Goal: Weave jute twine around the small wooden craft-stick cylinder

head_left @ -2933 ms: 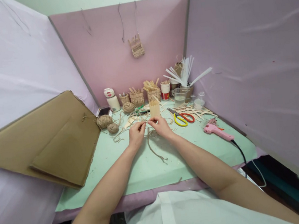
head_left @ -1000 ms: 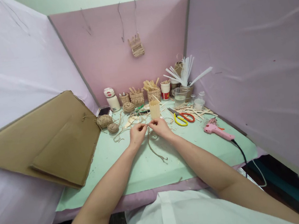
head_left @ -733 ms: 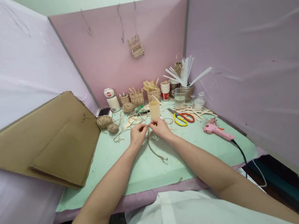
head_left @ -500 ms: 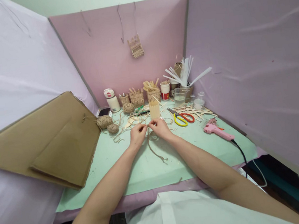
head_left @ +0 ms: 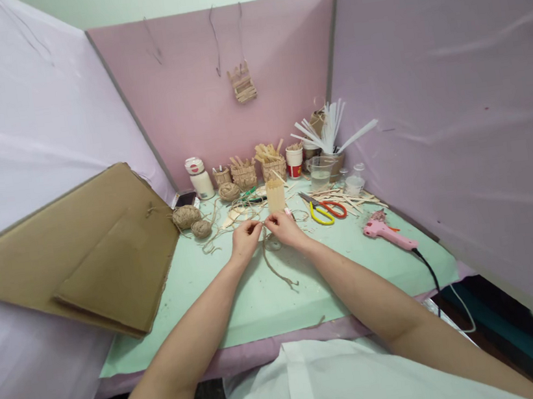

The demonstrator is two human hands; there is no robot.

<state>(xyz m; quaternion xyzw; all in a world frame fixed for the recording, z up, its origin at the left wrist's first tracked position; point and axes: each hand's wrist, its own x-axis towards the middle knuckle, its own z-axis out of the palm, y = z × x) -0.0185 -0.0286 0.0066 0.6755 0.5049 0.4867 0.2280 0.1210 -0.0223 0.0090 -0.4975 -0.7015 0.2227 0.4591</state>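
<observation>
Brown twine (head_left: 276,273) is pinched between my two hands at the middle of the table, and its loose end hangs down onto the green cloth. My left hand (head_left: 245,239) grips it with thumb and fingers pressed together. Close beside it, my right hand (head_left: 286,229) pinches the same twine, the fingertips nearly touching those of the left. Just behind the right hand stands a small piece made of wooden sticks (head_left: 275,195). The exact point where the fingers meet on the twine is too small to make out.
Scissors with yellow and red handles (head_left: 323,208) lie right of my hands, near scattered sticks (head_left: 354,197). A pink glue gun (head_left: 389,234) with a cord is farther right. Twine balls (head_left: 186,217) sit left, beside cardboard (head_left: 88,262). Stick-filled baskets (head_left: 244,176) line the back.
Both hands have kept almost the same place and grip. The loop of twine under my right hand has shifted slightly.
</observation>
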